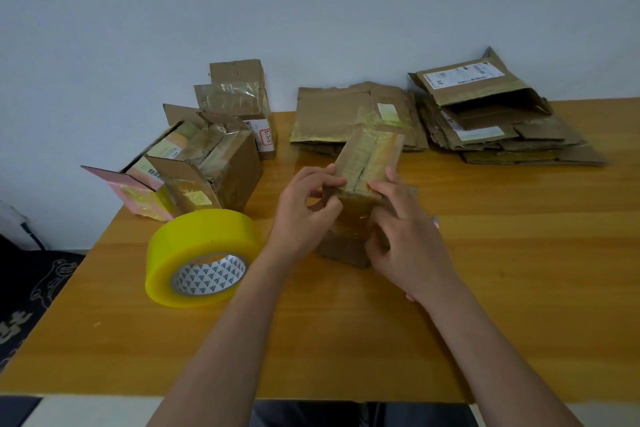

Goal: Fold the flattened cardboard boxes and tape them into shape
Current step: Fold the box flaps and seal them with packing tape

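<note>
A small brown cardboard box (367, 163) with old tape on it stands on end at the middle of the table. My left hand (304, 215) grips its left edge, fingers curled over the folded flaps. My right hand (405, 236) holds its right side, thumb and fingers pressed round the cardboard. The box's lower part is partly hidden behind my hands. A large roll of yellow tape (201, 256) lies on the table left of my left hand.
Two stacks of flattened cardboard boxes (346, 114) (498, 125) lie at the back of the wooden table (519, 270). Folded boxes (204, 166) (239, 97) stand at the back left by the wall. The table's left edge drops to a dark floor.
</note>
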The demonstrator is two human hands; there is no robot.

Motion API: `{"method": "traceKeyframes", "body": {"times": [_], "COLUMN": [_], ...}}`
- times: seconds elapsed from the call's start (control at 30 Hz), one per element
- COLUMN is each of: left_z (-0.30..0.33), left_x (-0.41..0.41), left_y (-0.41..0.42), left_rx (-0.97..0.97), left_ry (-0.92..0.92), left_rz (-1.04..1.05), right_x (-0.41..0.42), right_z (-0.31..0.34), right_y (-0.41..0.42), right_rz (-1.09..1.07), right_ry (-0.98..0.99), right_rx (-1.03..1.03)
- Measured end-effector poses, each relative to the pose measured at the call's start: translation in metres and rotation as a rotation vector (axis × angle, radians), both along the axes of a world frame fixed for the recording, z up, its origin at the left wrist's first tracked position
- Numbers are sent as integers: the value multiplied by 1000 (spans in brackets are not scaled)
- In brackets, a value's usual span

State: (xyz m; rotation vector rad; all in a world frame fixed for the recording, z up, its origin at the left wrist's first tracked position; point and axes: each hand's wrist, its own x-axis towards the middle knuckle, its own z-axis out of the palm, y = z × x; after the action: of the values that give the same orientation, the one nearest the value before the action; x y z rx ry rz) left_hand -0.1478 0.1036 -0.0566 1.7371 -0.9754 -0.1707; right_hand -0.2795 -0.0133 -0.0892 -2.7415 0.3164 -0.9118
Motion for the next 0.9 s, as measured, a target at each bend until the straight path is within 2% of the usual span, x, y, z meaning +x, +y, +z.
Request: {"method": "traceKeyframes", "body": {"times": [0.07, 0.13, 0.23, 0.33, 0.63, 0.7, 0.77, 0.83, 0.9], "left_z": [-1, -3, -6, -11, -10, -4, 2, 8, 11], "left_x": [0, 2, 3, 3, 3, 0, -3, -10, -20], "left_y": [-1, -1, -3, -10, -9, -9, -10, -12, -12], "left_rx": [-14, -9, -10, -37, 23, 49, 74, 111, 115], "left_ry": [-12, -15, -11, -69, -230, -210, -155, -92, -48], "left_rz": [-5, -2, 11, 73, 72, 85, 158, 248, 352], "right_x": [-5, -4, 6, 17, 17, 12, 7, 7, 14], "right_z": [1, 2, 1, -3, -10, 1, 18, 33, 39], "right_y": [-1, -2, 0, 0, -5, -6, -10, -23, -44], "right_rz": [43, 71, 15, -50, 26, 84, 109, -7, -131], "right_ry": [-11, -108, -284, -401, -288, -302, -381, -441, -385], "right_rx": [44, 144, 245, 239, 217, 365, 618, 718, 779]}}
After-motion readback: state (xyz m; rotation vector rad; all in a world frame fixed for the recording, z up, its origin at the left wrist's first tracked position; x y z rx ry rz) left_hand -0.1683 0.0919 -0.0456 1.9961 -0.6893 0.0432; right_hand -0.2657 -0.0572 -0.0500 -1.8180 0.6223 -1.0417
